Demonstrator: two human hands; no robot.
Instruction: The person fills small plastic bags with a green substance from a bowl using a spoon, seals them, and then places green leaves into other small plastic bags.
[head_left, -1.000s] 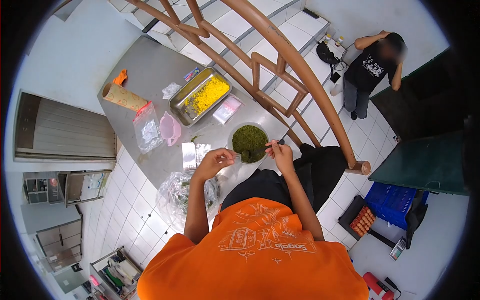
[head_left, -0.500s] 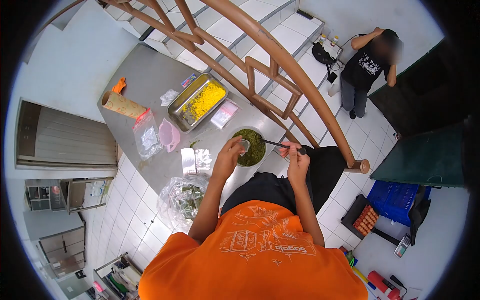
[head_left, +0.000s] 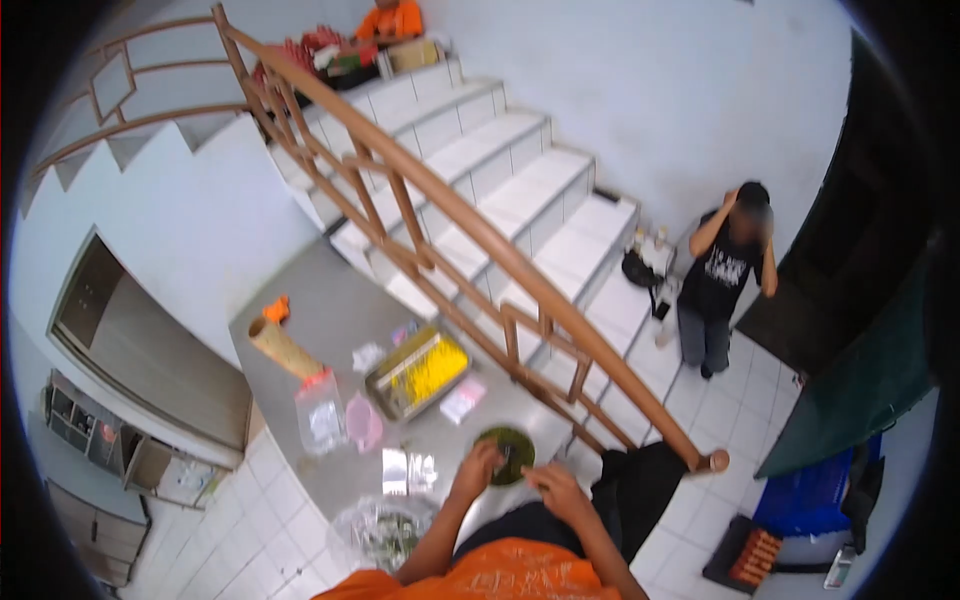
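A bowl of chopped green leafy stuff (head_left: 516, 464) stands at the table's near edge, right in front of me. My left hand (head_left: 482, 470) is at its left rim, fingers closed on a small clear plastic bag, which is blurred here. My right hand (head_left: 553, 488) is closed at the right rim on a thin black-handled utensil; its handle barely shows in the blur. Left of the bowl lie clear plastic packets (head_left: 408, 472). Beyond it are a pink-and-white packet (head_left: 463, 399) and a metal tray (head_left: 385, 402) with chopped yellow food (head_left: 436, 367).
A pink jug (head_left: 363, 421), a zip bag (head_left: 321, 418) and a brown roll (head_left: 284, 348) stand on the steel table (head_left: 290, 290). A plastic bag with greenery (head_left: 385, 530) sits near my left forearm. A brown handrail (head_left: 520, 270) runs alongside; a person (head_left: 728, 270) stands beyond.
The camera view has tilted up, showing more stairs and another person in orange at the top. My right hand has come closer to the bowl and my left hand.
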